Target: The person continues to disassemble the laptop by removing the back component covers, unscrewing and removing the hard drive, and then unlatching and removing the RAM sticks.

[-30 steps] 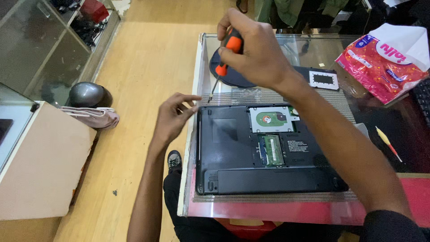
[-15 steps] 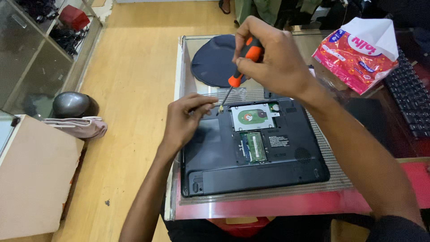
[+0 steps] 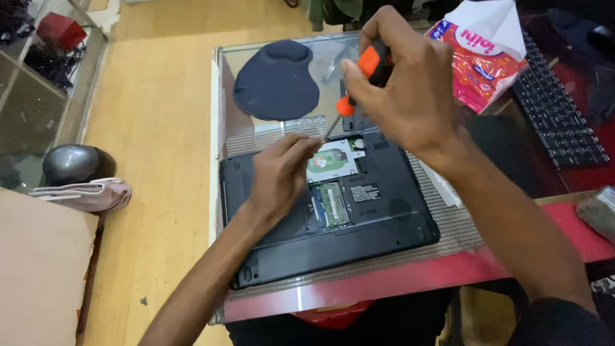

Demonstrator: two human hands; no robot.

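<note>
Orange-handled screwdriver (image 3: 359, 80) gripped in right hand (image 3: 403, 90), tip down near drive (image 3: 331, 160) in opened laptop (image 3: 320, 205) on mat. Left hand (image 3: 282, 173) pinched closed beside tip, steadying it. Best: keep shaft upright, press firmly, turn slowly to avoid stripping screw.

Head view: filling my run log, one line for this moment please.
right hand: grips orange screwdriver | left hand: on open laptop, fingers by tip | mouse pad: behind
</note>
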